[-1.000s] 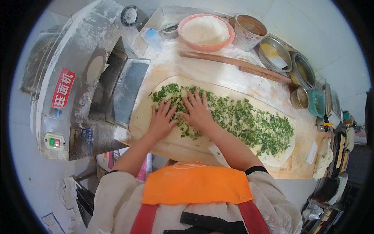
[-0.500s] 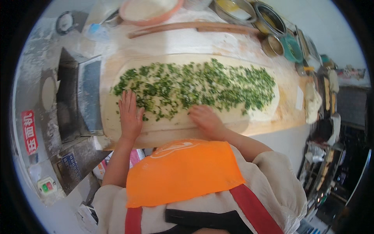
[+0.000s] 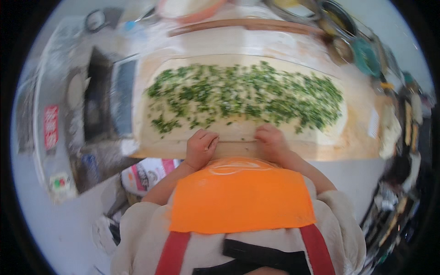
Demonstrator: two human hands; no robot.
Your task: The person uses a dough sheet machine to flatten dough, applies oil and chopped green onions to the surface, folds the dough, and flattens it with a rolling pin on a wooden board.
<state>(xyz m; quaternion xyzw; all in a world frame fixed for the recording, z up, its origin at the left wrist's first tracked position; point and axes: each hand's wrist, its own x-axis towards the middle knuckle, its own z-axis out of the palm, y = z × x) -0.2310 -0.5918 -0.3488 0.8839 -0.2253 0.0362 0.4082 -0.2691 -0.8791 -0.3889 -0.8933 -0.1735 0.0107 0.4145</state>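
A large pale sheet of rolled-out dough (image 3: pixel 238 133), thin and roughly rectangular, is laid flat across a floured wooden board (image 3: pixel 357 146). Most of its top is covered by a scattered layer of chopped green herbs (image 3: pixel 243 94); a bare strip is left along the near edge.

Left hand (image 3: pixel 200 147): placed on the near edge of the dough, left of centre. Fingers (image 3: pixel 207 137) are curled, knuckles up, tips tucked at the dough edge. A pinch on the edge looks likely, but the contact itself is hidden under the knuckles, so a grip cannot be confirmed.

Right hand (image 3: pixel 270 141): placed on the same near edge, right of centre, well apart from the left. Fingers are bent down onto the dough, tips hidden; whether the edge is gripped or only pressed cannot be told.

Between the two hands the near dough edge is seen as a straight line, running just ahead of the orange apron bib (image 3: pixel 240 195). The herb layer starts just beyond both sets of knuckles, not touched by them.

Surroundings: a long wooden rolling pin (image 3: pixel 247 25) is lying along the far side of the board. Round metal bowls (image 3: pixel 339 18) are set at far right, a teal bowl (image 3: pixel 364 57) beside them. A grey metal machine (image 3: pixel 87 101) stands to the left of the board.
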